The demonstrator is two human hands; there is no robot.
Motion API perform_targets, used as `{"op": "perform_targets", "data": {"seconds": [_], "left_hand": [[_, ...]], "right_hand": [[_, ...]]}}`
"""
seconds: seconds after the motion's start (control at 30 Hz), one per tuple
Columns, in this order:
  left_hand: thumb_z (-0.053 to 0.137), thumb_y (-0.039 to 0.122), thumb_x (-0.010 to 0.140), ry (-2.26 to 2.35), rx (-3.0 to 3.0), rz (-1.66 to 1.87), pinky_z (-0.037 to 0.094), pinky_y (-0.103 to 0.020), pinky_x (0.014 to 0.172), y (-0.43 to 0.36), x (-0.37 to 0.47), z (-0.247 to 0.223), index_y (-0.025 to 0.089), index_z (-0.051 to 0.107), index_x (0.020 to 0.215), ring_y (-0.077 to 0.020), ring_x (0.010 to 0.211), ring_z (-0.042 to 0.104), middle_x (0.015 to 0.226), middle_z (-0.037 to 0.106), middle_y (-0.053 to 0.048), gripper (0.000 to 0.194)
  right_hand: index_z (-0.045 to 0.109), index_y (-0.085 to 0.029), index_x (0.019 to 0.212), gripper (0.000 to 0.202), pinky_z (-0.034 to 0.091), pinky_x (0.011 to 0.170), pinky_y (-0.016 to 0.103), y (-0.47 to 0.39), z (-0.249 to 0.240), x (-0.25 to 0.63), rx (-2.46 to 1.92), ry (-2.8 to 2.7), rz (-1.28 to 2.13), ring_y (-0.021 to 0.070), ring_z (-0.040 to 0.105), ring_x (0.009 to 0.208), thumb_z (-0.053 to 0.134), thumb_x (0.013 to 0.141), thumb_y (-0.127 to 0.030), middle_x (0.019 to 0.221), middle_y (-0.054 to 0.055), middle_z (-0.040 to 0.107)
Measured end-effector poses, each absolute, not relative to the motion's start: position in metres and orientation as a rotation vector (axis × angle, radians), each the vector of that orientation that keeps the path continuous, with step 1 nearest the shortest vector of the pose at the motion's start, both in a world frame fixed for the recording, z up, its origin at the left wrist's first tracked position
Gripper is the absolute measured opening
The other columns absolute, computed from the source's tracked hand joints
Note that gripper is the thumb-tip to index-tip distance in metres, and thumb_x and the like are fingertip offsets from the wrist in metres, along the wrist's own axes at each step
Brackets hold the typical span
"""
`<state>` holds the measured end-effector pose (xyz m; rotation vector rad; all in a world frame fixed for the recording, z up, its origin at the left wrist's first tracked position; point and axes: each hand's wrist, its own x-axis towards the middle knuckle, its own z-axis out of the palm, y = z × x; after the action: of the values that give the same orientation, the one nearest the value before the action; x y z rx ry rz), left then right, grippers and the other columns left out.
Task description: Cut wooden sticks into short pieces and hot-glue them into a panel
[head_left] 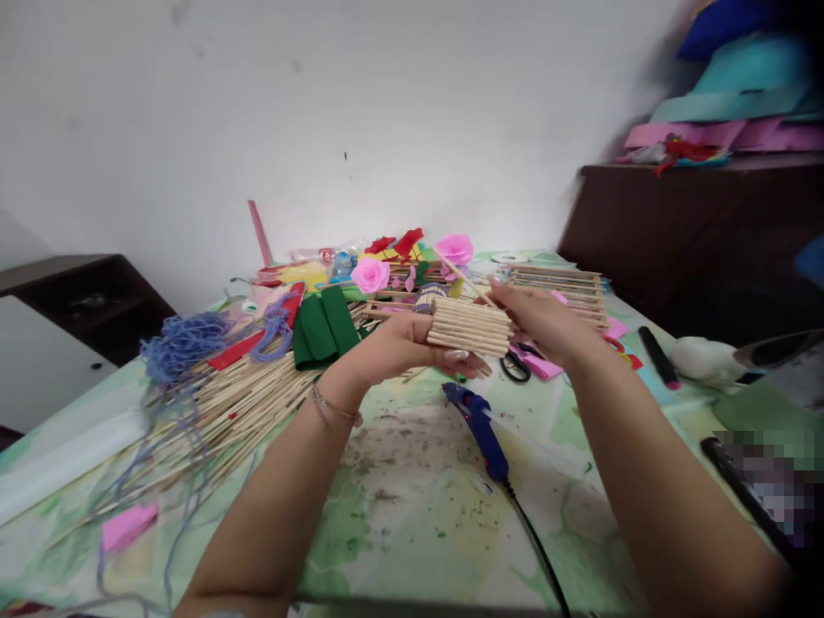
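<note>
A small block of short wooden sticks, laid side by side, is held above the table. My left hand is wrapped round its left side and underside. At its upper right, my right hand is closed, with a thin wooden stick slanting up and left from its fingers. Below the hands a blue glue gun lies on the table, its black cord running to the front edge. Black-handled scissors rest under my right hand.
Long wooden sticks, blue yarn and green paper cover the left. Pink paper flowers stand behind. A stick frame and a black marker lie at the right of the table.
</note>
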<state>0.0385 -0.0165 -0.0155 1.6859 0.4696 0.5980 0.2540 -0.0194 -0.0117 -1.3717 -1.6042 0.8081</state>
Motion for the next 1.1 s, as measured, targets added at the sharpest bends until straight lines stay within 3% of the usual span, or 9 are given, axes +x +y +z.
{"op": "perform_targets", "data": {"seconds": [0.13, 0.37, 0.83, 1.1], "left_hand": [[0.072, 0.029, 0.076, 0.495, 1.626, 0.775, 0.057, -0.036, 0.081, -0.016, 0.032, -0.011, 0.013, 0.071, 0.099, -0.0233, 0.088, 0.071, 0.1, 0.074, -0.012, 0.028], [0.07, 0.03, 0.078, 0.575, 1.579, 0.993, 0.055, -0.034, 0.082, -0.014, 0.029, -0.007, 0.011, 0.07, 0.104, -0.0255, 0.098, 0.069, 0.109, 0.071, -0.015, 0.033], [0.073, 0.022, 0.075, 0.502, 1.568, 0.906, 0.055, -0.037, 0.086, -0.02, 0.034, -0.007, 0.011, 0.068, 0.107, -0.0237, 0.094, 0.07, 0.104, 0.073, -0.013, 0.034], [0.073, 0.023, 0.074, 0.509, 1.536, 0.935, 0.056, -0.036, 0.081, -0.018, 0.035, -0.01, 0.012, 0.07, 0.102, -0.0239, 0.089, 0.071, 0.1, 0.074, -0.013, 0.03]], "right_hand": [[0.068, -0.019, 0.079, 0.04, 0.03, 0.045, 0.025, -0.026, -0.001, 0.273, -1.336, -1.48, 0.618, 0.0094, 0.039, 0.047, 0.058, 0.08, -0.057, 0.061, -0.001, 0.053], [0.073, -0.024, 0.074, 0.023, 0.043, 0.06, 0.03, -0.052, 0.019, 0.294, -1.162, -1.944, 0.464, 0.0174, 0.057, 0.067, 0.07, 0.073, -0.047, 0.074, 0.004, 0.067], [0.074, -0.024, 0.074, 0.027, 0.045, 0.063, 0.034, -0.049, 0.017, 0.286, -1.186, -2.023, 0.276, 0.0201, 0.061, 0.068, 0.065, 0.077, -0.049, 0.075, 0.005, 0.07], [0.073, -0.025, 0.074, 0.026, 0.043, 0.056, 0.032, -0.052, 0.018, 0.287, -1.277, -1.974, 0.291, 0.0182, 0.058, 0.062, 0.065, 0.076, -0.049, 0.073, 0.004, 0.068]]}}
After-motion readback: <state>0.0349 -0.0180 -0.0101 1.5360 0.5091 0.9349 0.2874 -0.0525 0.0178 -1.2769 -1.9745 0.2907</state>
